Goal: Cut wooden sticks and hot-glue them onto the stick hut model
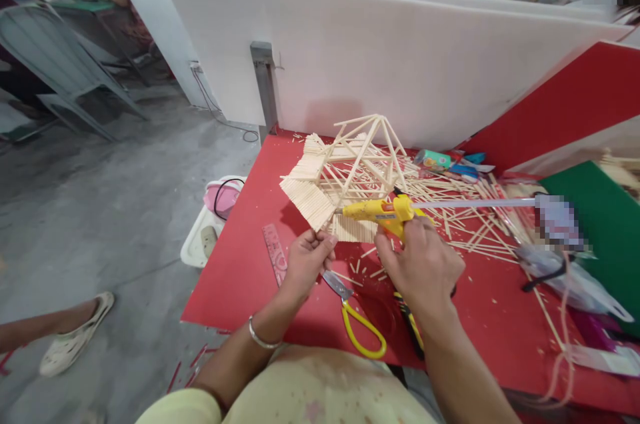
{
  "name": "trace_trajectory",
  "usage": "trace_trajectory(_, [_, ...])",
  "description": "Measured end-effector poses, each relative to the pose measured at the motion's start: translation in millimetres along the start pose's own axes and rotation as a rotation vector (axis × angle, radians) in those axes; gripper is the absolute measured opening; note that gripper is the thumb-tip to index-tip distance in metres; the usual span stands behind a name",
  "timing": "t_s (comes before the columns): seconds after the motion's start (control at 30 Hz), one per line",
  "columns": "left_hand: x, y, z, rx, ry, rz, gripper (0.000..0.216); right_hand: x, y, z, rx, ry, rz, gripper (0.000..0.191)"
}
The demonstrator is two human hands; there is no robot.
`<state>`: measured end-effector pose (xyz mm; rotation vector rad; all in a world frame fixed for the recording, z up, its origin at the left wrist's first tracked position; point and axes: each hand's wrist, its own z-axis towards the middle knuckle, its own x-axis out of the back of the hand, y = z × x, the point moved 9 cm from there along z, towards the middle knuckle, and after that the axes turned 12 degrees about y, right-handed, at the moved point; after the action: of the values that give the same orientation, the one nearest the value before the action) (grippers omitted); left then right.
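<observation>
My right hand (424, 263) is wrapped around a yellow hot glue gun (377, 211) with a long translucent glue stick (475, 203) out of its back. The gun's nozzle points left and meets the edge of a wooden stick model (310, 201). This model has panels of sticks laid side by side and an open, peaked frame. Thumb and fingertips of my left hand (310, 257) pinch the model's lower corner, just below the nozzle. Scissors (361, 327) with yellow handles lie below my hands, beside a clear stencil ruler (274, 252).
Loose wooden sticks (457, 211) are strewn over the right of the red table (230, 287). Yellow-and-black pliers (411, 327) lie by my right wrist. White boards (400, 71) stand behind. A white plastic tub (195, 244) is left of the table; another person's foot (77, 334) shows on the floor.
</observation>
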<state>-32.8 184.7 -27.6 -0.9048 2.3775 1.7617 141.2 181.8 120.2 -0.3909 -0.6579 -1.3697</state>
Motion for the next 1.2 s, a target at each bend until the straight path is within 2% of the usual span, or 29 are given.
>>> trace_trajectory(1.2, [1.8, -10.1, 3.0, 0.009, 0.011, -0.016, 0.038, 1.2, -3.1, -0.3, 0.044, 0.006, -0.061, 0.033])
